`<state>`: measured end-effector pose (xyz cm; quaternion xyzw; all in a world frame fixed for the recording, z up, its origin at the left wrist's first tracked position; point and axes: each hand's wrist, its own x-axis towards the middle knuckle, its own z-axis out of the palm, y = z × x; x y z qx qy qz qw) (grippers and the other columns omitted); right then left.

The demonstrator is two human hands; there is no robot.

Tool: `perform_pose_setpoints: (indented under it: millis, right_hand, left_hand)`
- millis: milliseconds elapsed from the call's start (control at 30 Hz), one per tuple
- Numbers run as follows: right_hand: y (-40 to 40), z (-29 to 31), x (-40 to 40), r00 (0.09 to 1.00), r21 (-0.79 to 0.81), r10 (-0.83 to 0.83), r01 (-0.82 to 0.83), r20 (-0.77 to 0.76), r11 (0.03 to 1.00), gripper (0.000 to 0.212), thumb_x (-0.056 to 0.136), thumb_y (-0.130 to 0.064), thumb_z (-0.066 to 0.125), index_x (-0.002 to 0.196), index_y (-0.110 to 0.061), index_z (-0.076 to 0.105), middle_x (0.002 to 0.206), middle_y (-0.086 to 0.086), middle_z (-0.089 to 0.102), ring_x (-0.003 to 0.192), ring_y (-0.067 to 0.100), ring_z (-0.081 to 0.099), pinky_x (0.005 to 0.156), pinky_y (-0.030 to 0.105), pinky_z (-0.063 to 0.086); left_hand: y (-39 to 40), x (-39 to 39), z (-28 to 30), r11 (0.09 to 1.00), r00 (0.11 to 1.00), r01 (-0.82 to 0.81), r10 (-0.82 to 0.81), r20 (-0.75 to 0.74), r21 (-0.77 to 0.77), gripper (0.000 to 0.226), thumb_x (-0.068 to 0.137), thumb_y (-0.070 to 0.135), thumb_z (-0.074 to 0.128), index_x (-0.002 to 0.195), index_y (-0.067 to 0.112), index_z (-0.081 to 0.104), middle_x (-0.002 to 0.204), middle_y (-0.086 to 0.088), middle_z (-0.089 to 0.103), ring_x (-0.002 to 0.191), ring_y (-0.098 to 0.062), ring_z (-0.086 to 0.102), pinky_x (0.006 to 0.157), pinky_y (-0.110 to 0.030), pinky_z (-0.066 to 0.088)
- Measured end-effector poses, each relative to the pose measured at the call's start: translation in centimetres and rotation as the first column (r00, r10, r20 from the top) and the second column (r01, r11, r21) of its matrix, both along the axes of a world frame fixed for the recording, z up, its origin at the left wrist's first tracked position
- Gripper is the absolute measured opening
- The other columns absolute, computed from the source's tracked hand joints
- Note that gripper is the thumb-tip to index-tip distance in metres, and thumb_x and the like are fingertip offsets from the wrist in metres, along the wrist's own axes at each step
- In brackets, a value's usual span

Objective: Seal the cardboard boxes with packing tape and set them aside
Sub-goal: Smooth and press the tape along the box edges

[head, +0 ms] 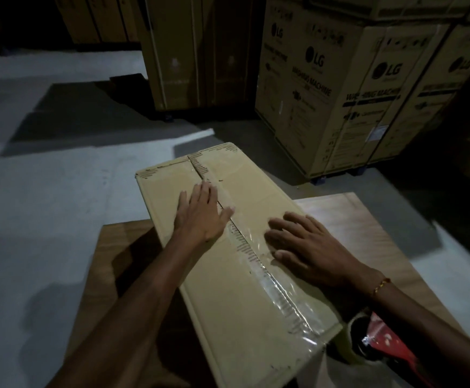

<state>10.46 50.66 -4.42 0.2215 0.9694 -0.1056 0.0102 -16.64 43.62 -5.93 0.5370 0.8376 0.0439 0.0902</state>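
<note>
Both palms flat, gripping nothing: left hand point(200, 212) and right hand point(302, 245) press clear tape point(259, 264) onto the cardboard box point(228, 289) seam, apparently bonding it; tape roll point(352, 343) waits at five o'clock.

One cardboard box point(228, 275) on one wooden board point(382, 247). One strip of clear packing tape point(278, 284) along its centre seam. Two hands on the lid: left hand point(200, 214) and right hand point(306, 245), both flat. One thin bracelet point(381, 285) at the right wrist. One tape dispenser point(373, 343) with a red body at the near right corner, partly cut off by the frame. At least four large printed washing-machine cartons point(326, 93) stacked behind, plus several plain tall cartons point(194, 51) in the dark; exact number there not countable.
</note>
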Motion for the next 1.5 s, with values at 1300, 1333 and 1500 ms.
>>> perform_pose_setpoints:
  millis: [1300,1333,1500]
  right_hand:
    - [-3.7,-0.6,6.6,0.994,-0.050,-0.022,0.016,-0.105,0.999,0.064,0.102,-0.065,0.024,0.154,-0.031,0.037,0.166,-0.010,0.026,0.152,0.025,0.010,0.114,0.045,0.033]
    - [-4.2,-0.7,6.3,0.994,-0.004,-0.028,0.028,-0.105,1.000,0.072,0.097,-0.070,0.013,0.151,-0.030,0.038,0.164,-0.007,0.028,0.150,0.027,0.013,0.114,0.045,0.032]
    - [-7.7,-0.7,4.5,0.983,0.025,-0.153,0.156,-0.103,0.987,0.082,0.083,-0.076,-0.002,0.137,-0.026,0.036,0.153,-0.003,0.026,0.144,0.026,0.017,0.105,0.056,0.040]
  left_hand:
    - [-14.8,16.7,-1.3,0.819,0.857,0.463,-0.318,-0.405,0.338,0.048,0.099,0.056,0.049,0.117,0.015,0.070,0.131,-0.006,0.066,0.123,-0.022,0.062,0.094,-0.048,0.057]
    - [-14.7,15.7,-1.2,0.826,0.853,0.463,-0.316,-0.415,0.323,0.047,0.098,0.056,0.050,0.119,0.018,0.069,0.133,-0.004,0.065,0.122,-0.021,0.061,0.092,-0.047,0.057]
    - [-14.8,12.4,-1.1,0.890,0.907,0.313,-0.176,-0.383,0.332,0.046,0.094,0.058,0.045,0.121,0.030,0.071,0.132,-0.002,0.067,0.117,-0.027,0.064,0.091,-0.051,0.055]
